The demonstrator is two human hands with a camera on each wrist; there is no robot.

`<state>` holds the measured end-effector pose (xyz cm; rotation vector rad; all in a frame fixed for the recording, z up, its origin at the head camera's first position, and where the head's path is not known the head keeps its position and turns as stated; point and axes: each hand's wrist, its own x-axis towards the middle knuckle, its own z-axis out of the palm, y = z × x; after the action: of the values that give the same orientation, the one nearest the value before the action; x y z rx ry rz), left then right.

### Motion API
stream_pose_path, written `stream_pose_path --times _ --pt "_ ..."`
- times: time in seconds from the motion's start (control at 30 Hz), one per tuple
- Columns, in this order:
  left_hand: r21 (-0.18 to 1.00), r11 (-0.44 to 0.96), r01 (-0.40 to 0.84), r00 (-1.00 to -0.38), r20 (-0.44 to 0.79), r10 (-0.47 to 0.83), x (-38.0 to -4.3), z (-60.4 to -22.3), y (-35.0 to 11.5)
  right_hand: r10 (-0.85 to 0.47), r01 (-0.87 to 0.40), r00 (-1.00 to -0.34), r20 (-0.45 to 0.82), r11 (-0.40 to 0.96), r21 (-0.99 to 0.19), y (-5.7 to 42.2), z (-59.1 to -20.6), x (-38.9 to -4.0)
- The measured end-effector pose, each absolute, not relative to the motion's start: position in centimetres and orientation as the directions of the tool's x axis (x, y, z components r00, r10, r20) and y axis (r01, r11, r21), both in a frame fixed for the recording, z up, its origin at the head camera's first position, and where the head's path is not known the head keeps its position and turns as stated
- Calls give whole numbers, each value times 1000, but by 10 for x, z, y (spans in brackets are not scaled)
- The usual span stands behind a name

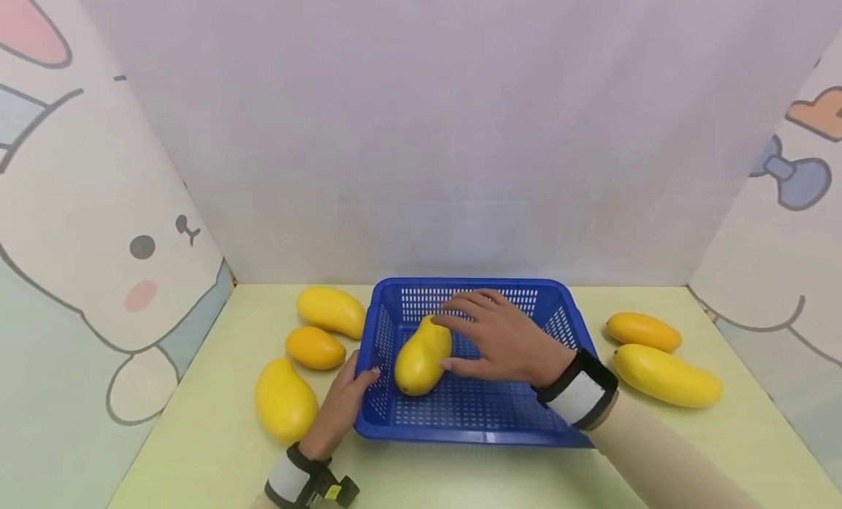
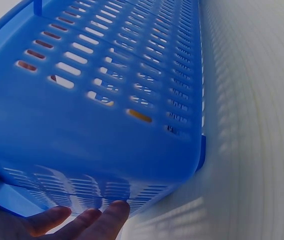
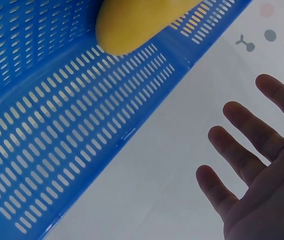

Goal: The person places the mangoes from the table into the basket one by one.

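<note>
A blue plastic basket (image 1: 487, 436) with slotted walls stands in the middle of the table. Inside, toward its left end, lies a yellow papaya-shaped fruit (image 1: 414, 364). My left hand (image 1: 337, 414) grips the basket's left side, thumb over the rim and fingers on the outside; the left wrist view has those fingertips (image 2: 115, 209) against the slotted wall. Over the basket, just right of the fruit, my right hand (image 1: 503, 341) has its fingers spread and holds nothing. In the right wrist view the extended fingers (image 3: 254, 125) are apart from the fruit (image 3: 131, 25).
Left of the basket lie a yellow mango (image 1: 331, 309), a smaller orange-yellow mango (image 1: 315, 348) and a large yellow mango (image 1: 285, 401) beside my left wrist. On the right are an orange-yellow mango (image 1: 643, 332) and a long yellow one (image 1: 667, 375). A pale curtain (image 1: 460, 143) hangs behind.
</note>
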<state>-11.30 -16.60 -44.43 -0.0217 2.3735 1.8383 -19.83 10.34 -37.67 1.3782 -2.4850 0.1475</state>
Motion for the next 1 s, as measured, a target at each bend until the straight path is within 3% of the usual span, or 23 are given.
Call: stream_pose_path --times 0.57,1.0 --pt "965 235 -114 -987 -136 81 -115 -449 -168 -756 -799 -567 328 601 4 135 -362 -188" --pt "960 261 -98 -991 -117 59 -113 -447 -164 -738 -801 -553 387 599 -3 153 -354 -180"
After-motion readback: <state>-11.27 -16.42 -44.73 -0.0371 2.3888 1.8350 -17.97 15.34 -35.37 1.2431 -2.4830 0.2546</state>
